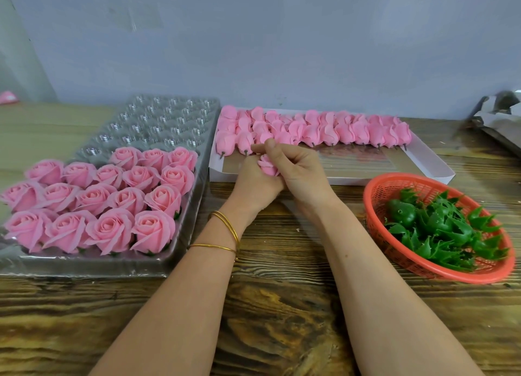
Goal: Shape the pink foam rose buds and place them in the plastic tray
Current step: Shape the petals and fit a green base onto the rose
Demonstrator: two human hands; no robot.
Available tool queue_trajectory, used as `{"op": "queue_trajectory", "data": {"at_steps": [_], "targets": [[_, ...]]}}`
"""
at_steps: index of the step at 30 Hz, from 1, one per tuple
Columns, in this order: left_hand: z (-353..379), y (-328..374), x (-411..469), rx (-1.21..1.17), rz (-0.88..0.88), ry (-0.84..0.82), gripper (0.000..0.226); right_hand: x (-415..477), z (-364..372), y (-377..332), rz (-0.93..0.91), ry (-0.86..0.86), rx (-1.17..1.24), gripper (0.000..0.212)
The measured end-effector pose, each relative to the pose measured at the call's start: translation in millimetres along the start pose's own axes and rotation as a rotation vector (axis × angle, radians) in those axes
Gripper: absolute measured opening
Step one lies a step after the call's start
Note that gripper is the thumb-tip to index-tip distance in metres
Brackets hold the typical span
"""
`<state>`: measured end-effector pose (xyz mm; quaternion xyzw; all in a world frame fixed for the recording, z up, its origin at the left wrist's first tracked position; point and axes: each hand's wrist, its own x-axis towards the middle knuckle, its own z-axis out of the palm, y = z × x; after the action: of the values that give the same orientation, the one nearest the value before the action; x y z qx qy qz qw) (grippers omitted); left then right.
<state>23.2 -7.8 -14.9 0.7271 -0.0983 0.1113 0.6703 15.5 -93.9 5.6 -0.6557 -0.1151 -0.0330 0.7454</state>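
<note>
A pink foam rose bud is held between both hands at the table's middle, just in front of the white box. My left hand grips it from the left and below. My right hand curls over it from the right, thumb up by the bud's top. Most of the bud is hidden by fingers. The clear plastic tray lies at the left, its near half filled with several opened pink roses; its far cups hold nothing.
A shallow white box behind the hands holds several unshaped pink buds on short stems. An orange basket of green calyx pieces sits at the right. Crumpled grey wrapping lies far right. Wooden tabletop lies in front.
</note>
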Motion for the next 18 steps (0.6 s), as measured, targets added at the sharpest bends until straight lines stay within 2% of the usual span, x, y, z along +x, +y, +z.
{"op": "queue_trajectory", "data": {"at_steps": [6, 12, 15, 18], "targets": [[1.3, -2.4, 0.3, -0.017, 0.002, -0.014, 0.011, -0.1, -2.9, -0.1, -0.005, -0.044, -0.006, 0.008], [3.5, -5.5, 2.4, 0.011, -0.007, 0.018, 0.028, 0.5, -4.6, 1.3, -0.02, -0.075, -0.052, 0.016], [3.3, -3.6, 1.2, -0.001, -0.021, 0.023, 0.03, -1.4, -2.5, 0.5, 0.008, -0.072, -0.1, 0.016], [5.1, -2.7, 0.7, -0.016, -0.048, 0.059, 0.027, -3.1, -2.0, -0.4, 0.004, -0.082, -0.189, 0.026]]}}
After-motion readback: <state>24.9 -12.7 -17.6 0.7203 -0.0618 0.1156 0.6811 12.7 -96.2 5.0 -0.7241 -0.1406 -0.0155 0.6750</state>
